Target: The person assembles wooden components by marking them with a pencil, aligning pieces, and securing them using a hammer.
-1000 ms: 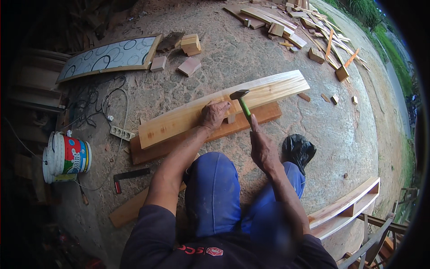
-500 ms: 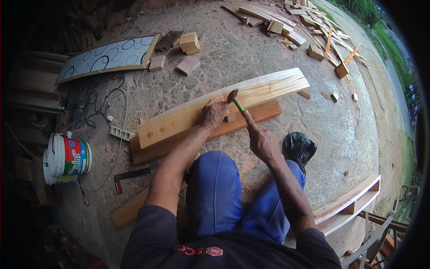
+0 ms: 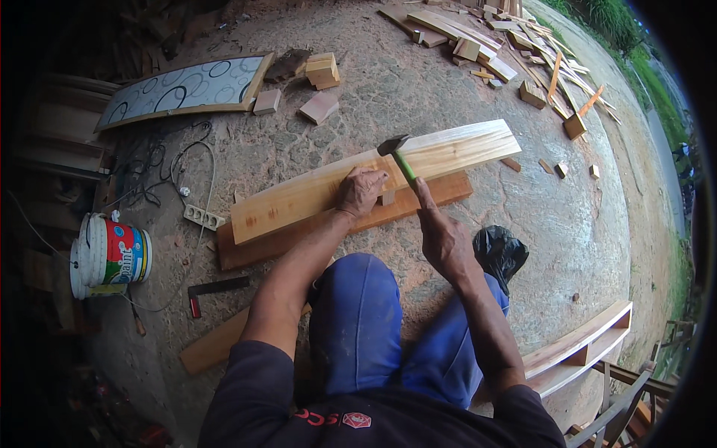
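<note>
My right hand (image 3: pixel 442 239) grips the green-handled hammer (image 3: pixel 405 166), whose dark head is just beyond the fingertips of my left hand, over a long pale board (image 3: pixel 280 207). My left hand (image 3: pixel 358 190) rests on that board with its fingers drawn together in a pinch; what sits between them is too small to make out. Beneath the pale board lies a darker reddish plank (image 3: pixel 418 198), with a small block (image 3: pixel 386 198) showing between the two under my left hand.
Scrap wood (image 3: pixel 478 48) is piled at the back right, a patterned panel (image 3: pixel 179 89) at the back left. Cables, a power strip (image 3: pixel 202 216), a paint bucket (image 3: pixel 104 254) and a square (image 3: pixel 216 287) lie left. A black bag (image 3: pixel 499 250) and wooden frame (image 3: pixel 575 343) are right.
The hammer head dipped toward my left fingers half a second ago and is now lifted a little farther away from them. My left hand stays in place on the board.
</note>
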Available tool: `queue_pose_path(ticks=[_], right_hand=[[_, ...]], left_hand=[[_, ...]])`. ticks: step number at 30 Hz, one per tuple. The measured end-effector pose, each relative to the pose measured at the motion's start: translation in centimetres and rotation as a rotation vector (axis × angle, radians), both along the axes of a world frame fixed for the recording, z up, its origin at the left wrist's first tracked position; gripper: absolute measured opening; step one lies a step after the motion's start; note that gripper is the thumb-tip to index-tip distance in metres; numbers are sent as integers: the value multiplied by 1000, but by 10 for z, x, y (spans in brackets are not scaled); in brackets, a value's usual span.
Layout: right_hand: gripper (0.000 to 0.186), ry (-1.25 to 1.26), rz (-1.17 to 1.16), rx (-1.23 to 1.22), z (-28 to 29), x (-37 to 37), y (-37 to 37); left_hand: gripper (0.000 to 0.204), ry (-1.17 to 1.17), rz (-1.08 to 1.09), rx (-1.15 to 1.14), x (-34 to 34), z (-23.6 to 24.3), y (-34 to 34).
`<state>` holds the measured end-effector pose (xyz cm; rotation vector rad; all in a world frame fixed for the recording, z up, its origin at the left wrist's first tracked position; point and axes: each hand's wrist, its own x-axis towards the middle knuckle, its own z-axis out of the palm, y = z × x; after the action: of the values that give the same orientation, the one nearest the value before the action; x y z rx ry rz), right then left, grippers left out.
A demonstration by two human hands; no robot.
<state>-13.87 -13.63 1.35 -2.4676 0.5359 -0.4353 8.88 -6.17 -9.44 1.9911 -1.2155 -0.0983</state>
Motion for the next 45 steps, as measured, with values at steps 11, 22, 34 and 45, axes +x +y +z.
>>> queue_pose_path(ticks=[11,22,34,45], right_hand=[[74,-42,4,-47,8,0,4],[72,-95,-5,-42,17,6,5],[72,-5,-118,46,-61,-1,-11],[62,-253,-333,315,-95,2,-7]], left_hand=[[20,26,1,-9,3,-7,2],[20,76,30,-22,5,-16,0],[20,112,-84,29,12,-4,1],[49,198,-92,551,79,18,-46]])
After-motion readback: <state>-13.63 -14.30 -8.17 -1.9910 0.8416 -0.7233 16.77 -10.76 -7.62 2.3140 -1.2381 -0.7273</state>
